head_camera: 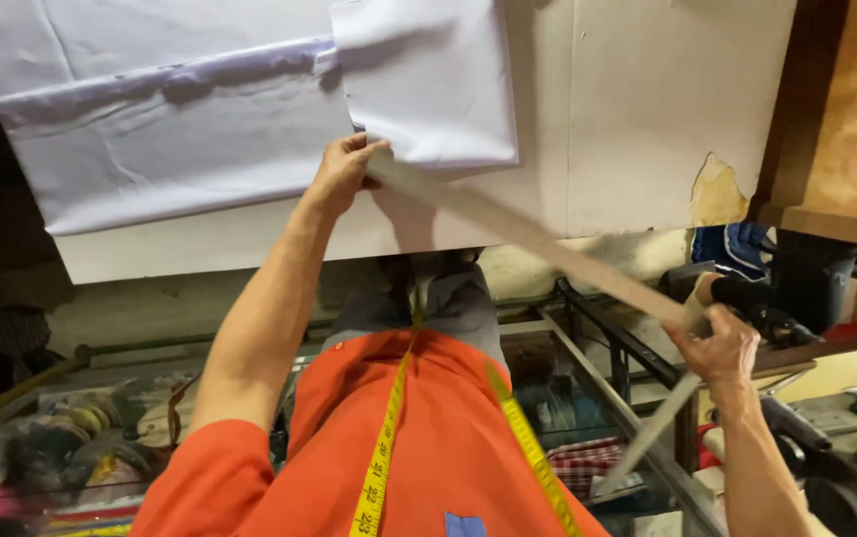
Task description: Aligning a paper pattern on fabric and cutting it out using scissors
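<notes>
Left hand [341, 171] is pinning white cloth [180, 129] on the table [647, 109]; right hand [722, 348] is gripping a long ruler [528, 239], fingers closed. Measuring step, probably; next calls for aligning the ruler.

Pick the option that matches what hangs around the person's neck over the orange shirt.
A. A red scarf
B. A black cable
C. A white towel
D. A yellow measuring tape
D: a yellow measuring tape with printed marks runs down both sides of the orange shirt, while the left hand and right hand hold a long pale wooden ruler against the white fabric.
</notes>
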